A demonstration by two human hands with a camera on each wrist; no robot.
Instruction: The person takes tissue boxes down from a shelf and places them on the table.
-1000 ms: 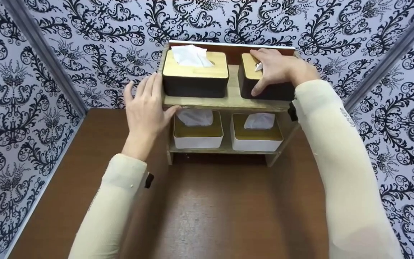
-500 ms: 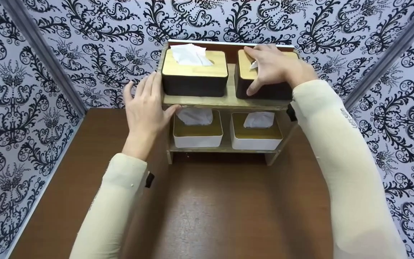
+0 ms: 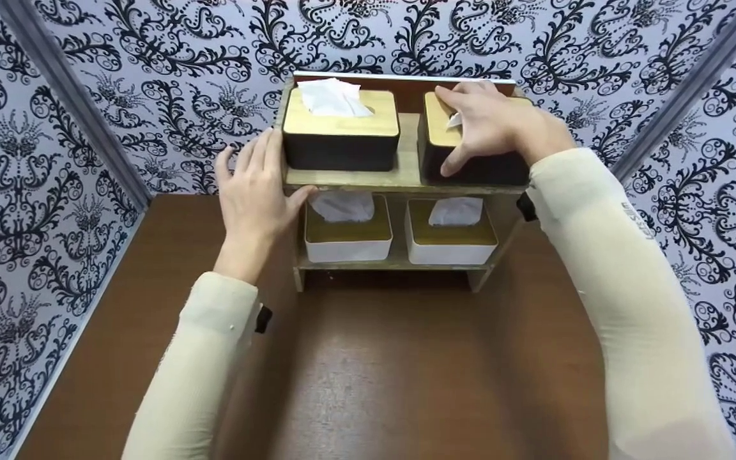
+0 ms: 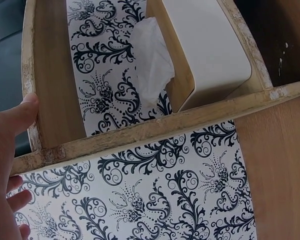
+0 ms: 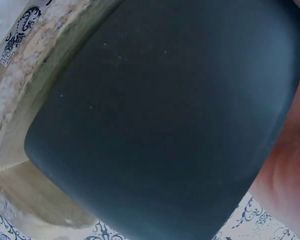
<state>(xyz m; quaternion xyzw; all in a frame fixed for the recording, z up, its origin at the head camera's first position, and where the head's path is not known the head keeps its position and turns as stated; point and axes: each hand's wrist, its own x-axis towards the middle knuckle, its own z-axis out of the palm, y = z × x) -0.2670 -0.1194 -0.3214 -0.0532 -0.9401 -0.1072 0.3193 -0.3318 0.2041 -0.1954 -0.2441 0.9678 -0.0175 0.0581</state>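
In the head view my right hand (image 3: 499, 124) grips a black tissue box (image 3: 432, 153) with a light wood lid from above. The thumb lies on its front face, and the other fingers reach over the lid. That dark front face fills most of the right wrist view. My left hand (image 3: 253, 185) holds the upper left corner of a small wooden shelf (image 3: 409, 153). Its thumb (image 4: 25, 112) rests on the shelf's front edge, while the fingers lie along the outer side. Beside it, a second black tissue box (image 3: 342, 150) stands at the left of the top board.
Two white tissue boxes with wood lids stand on the lower board, the left one (image 3: 349, 250) and the right one (image 3: 451, 253). Under the shelf is a brown wooden table (image 3: 368, 370). Patterned black-and-white walls (image 3: 170, 102) close in the back and sides.
The black tissue box in my right hand has shifted slightly left, then toward the shelf's front edge. My left hand keeps its place on the shelf corner.
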